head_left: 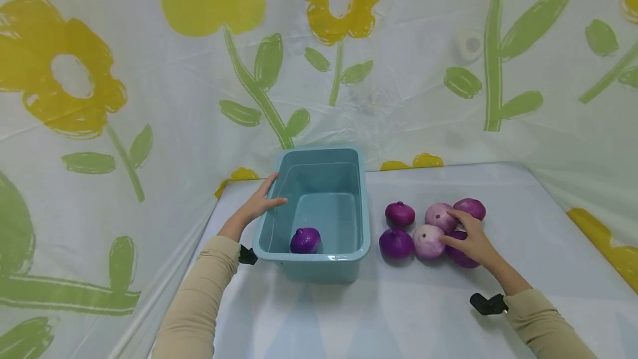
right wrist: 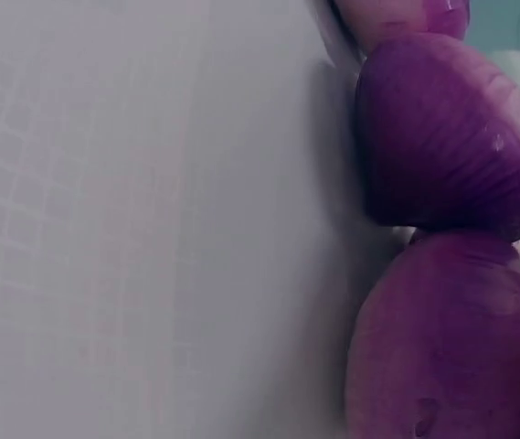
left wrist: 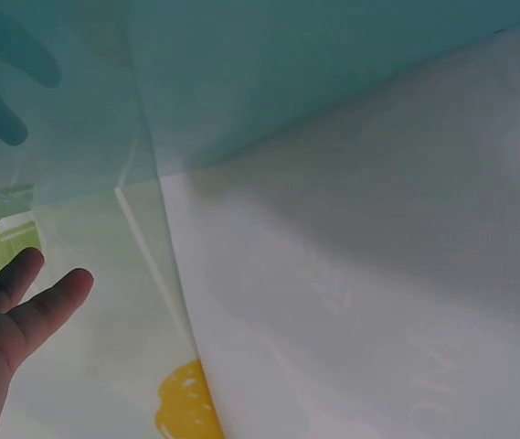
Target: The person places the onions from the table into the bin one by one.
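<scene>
A blue plastic bin (head_left: pixel 324 270) stands in the middle of the table with one purple onion (head_left: pixel 305 240) at its near end. At its left rim is my left hand (head_left: pixel 256 204), fingers straight and thumb reaching over the edge. The left wrist view shows spread fingers (left wrist: pixel 49 306) beside the bin's wall (left wrist: pixel 287 64). My right hand (head_left: pixel 471 237) is over the onion group, thumb and fingers spread. Its fingertips are right at a pale front onion (head_left: pixel 427 241) and a pale back onion (head_left: pixel 438 216). A dark purple onion (head_left: pixel 462 256) is partly hidden beneath this hand.
More onions sit close by: a dark one (head_left: pixel 396 244) at front left, a reddish one (head_left: pixel 400 214) behind it and another (head_left: pixel 471 209) at back right. The white tabletop (head_left: pixel 418 314) ends at a flower-patterned curtain (head_left: pixel 399 98).
</scene>
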A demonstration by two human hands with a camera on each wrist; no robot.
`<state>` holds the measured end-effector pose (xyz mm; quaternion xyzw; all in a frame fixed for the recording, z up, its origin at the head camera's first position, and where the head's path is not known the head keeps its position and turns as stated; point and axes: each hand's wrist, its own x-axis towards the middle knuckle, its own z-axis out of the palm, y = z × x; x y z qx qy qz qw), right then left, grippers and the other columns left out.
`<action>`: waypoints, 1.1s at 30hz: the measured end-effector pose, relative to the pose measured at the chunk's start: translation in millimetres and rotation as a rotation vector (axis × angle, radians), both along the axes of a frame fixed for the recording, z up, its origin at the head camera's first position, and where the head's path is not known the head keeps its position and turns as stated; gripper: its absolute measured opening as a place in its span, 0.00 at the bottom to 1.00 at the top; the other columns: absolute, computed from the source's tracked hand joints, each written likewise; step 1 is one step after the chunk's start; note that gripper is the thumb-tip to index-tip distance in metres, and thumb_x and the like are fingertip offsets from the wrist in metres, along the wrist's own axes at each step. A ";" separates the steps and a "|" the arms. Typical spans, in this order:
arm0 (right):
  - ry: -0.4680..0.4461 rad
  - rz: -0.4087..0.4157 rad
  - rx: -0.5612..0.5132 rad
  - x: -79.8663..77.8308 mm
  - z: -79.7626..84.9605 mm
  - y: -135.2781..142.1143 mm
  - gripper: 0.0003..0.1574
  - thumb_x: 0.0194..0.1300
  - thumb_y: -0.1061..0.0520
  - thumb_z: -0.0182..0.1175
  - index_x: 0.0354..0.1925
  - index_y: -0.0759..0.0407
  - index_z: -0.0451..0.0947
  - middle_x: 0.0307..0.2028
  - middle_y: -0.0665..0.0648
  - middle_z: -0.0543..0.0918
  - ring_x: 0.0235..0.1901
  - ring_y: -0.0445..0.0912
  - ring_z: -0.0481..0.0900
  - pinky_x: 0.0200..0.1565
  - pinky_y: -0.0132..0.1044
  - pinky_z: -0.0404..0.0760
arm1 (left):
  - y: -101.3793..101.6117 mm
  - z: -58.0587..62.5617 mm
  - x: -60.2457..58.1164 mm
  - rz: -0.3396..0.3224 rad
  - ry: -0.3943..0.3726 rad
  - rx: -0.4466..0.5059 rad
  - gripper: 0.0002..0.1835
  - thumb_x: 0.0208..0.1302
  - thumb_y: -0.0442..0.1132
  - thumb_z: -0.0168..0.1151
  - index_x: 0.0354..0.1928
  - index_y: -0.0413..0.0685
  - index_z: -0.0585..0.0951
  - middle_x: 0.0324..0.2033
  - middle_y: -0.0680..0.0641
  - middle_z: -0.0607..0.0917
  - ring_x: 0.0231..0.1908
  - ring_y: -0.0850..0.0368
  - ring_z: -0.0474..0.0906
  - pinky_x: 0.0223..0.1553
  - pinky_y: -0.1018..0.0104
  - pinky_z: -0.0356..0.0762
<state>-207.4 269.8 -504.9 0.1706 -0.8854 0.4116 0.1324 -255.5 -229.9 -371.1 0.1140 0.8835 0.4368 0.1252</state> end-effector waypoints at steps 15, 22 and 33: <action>-0.168 0.061 0.139 28.5 -10.6 26.1 0.44 0.41 0.57 0.72 0.55 0.70 0.64 0.49 0.73 0.68 0.46 0.64 0.67 0.41 0.59 0.71 | -10.7 -28.1 -19.9 0.025 0.000 0.016 0.45 0.60 0.48 0.57 0.72 0.58 0.41 0.71 0.42 0.43 0.68 0.36 0.41 0.61 0.34 0.46; -0.245 0.055 0.144 34.4 -9.1 30.2 0.53 0.41 0.55 0.73 0.59 0.74 0.57 0.50 0.77 0.67 0.47 0.68 0.69 0.43 0.61 0.71 | -9.0 -24.1 -18.0 0.031 -0.001 0.002 0.45 0.60 0.49 0.56 0.72 0.57 0.41 0.71 0.41 0.43 0.68 0.35 0.42 0.60 0.33 0.47; -0.453 -0.006 0.201 28.3 16.9 41.4 0.54 0.50 0.46 0.67 0.61 0.70 0.48 0.52 0.80 0.64 0.48 0.72 0.68 0.42 0.62 0.74 | 2.4 1.4 2.0 0.019 -0.018 0.000 0.43 0.62 0.45 0.54 0.72 0.51 0.41 0.71 0.38 0.42 0.68 0.35 0.41 0.61 0.34 0.46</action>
